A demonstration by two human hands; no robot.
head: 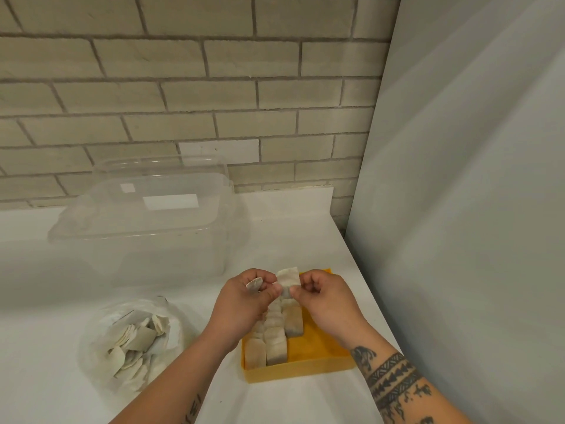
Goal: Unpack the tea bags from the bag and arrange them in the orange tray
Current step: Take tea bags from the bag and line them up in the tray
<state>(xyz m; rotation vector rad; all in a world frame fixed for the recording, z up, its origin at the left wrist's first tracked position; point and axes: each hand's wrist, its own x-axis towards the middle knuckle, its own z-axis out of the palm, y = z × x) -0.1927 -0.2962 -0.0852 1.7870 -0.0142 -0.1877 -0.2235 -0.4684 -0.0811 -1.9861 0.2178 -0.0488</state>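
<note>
Two tea bags in hand. First tea bag (287,281) pinched at its lower edge between thumb and fingertips of both the left hand (244,301) and the right hand (324,301), up over the 12 o'clock end of the orange tray (305,370). With it, a second tea bag (254,284) tucked in the left hand's curled fingers, at 9 o'clock of the first. Below, rows of tea bags (275,344) packed along the tray's 9 o'clock side, bare orange floor at its 3 o'clock side. At 9 o'clock of the tray, on the white counter (46,347), a clear plastic bag (91,341), open, with loose tea bags (137,335) inside. At 11 o'clock, a clear plastic tub (146,228) near the brick wall (183,87). At 3 o'clock, a grey panel (458,209).
</note>
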